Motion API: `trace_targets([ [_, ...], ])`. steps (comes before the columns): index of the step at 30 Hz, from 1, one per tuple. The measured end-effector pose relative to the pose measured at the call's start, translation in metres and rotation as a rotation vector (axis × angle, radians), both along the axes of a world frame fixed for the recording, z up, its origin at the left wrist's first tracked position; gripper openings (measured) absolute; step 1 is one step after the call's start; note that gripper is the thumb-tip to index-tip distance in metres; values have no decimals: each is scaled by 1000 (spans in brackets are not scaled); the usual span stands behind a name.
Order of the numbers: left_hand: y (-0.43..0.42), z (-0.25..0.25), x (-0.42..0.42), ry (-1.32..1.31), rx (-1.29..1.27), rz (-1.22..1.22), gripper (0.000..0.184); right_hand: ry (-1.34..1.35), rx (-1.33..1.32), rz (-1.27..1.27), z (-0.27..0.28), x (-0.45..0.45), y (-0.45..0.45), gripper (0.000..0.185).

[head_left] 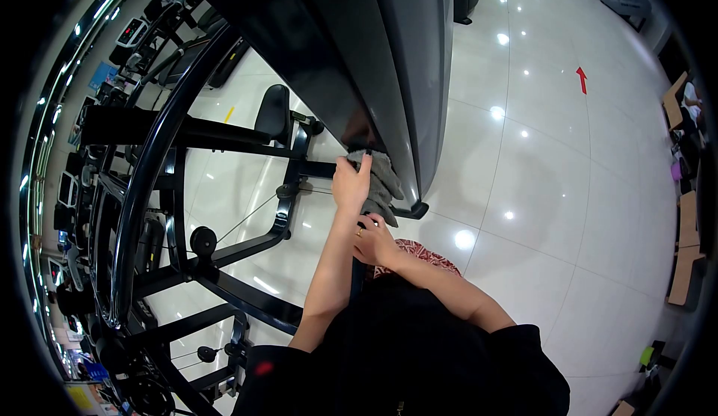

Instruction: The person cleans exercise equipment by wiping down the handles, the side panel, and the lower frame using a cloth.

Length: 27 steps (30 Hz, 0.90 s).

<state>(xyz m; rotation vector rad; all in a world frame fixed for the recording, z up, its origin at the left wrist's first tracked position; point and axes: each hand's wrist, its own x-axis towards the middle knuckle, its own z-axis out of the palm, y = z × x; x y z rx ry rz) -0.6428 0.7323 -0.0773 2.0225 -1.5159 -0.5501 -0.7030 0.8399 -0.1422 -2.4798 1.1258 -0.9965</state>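
Observation:
My left hand [350, 184] is closed on a grey cloth [384, 180], its thumb up along the cloth. It presses the cloth against the lower end of a tall dark machine cover [336, 65]. The cloth hangs down in folds toward my right hand [374, 240]. That hand wears a ring, and its fingers are curled just below the cloth's lower end. Something dark shows by its fingertips; what it grips, if anything, I cannot make out. Beside the cloth, a black foot [411, 211] of the machine juts out near the floor.
To the left stand a curved black frame tube [149, 147], a padded seat [273, 113] and a pulley [203, 240] with a cable. Treadmills [134, 35] line the far left. A red arrow [581, 79] marks the tiled floor [523, 214] at right; brown boxes [684, 244] stand at the edge.

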Motion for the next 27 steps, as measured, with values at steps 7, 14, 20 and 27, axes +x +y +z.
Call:
trace_targets([
  [7, -9, -18, 3, 157, -97, 105, 51, 24, 15, -5, 0, 0, 0, 24],
  [14, -18, -42, 17, 194, -82, 49, 50, -8, -10, -2, 2, -1, -1, 25],
  [20, -1, -48, 14, 85, -18, -77, 52, 45, 44, -11, 4, -1, 0, 21],
  [27, 15, -30, 9, -41, 83, -204, 50, 17, 14, -32, -1, 1, 0, 18],
])
